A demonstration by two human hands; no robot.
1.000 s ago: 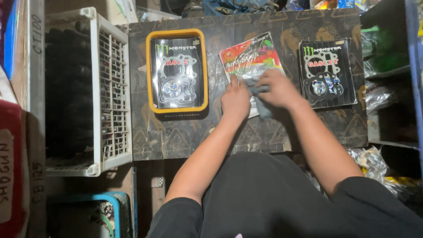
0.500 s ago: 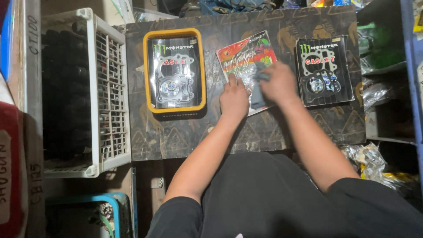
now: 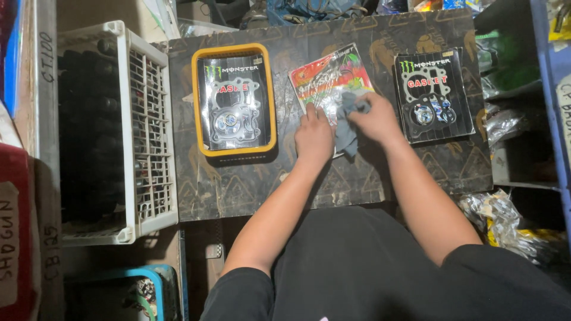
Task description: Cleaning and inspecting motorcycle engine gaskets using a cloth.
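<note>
Right hand (image 3: 373,120) clutches grey cloth (image 3: 346,128) on red packet (image 3: 331,80), seemingly tilted up-right; left hand (image 3: 313,135) flat.

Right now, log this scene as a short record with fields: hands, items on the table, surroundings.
left hand: pressed flat on the red and green packet
right hand: holds a grey cloth against that packet
table: dark, patterned top
orange tray: left of the packet, holds a black packet
second black packet: right of the hands, flat on the table
white crate: beside the table's left edge
</note>
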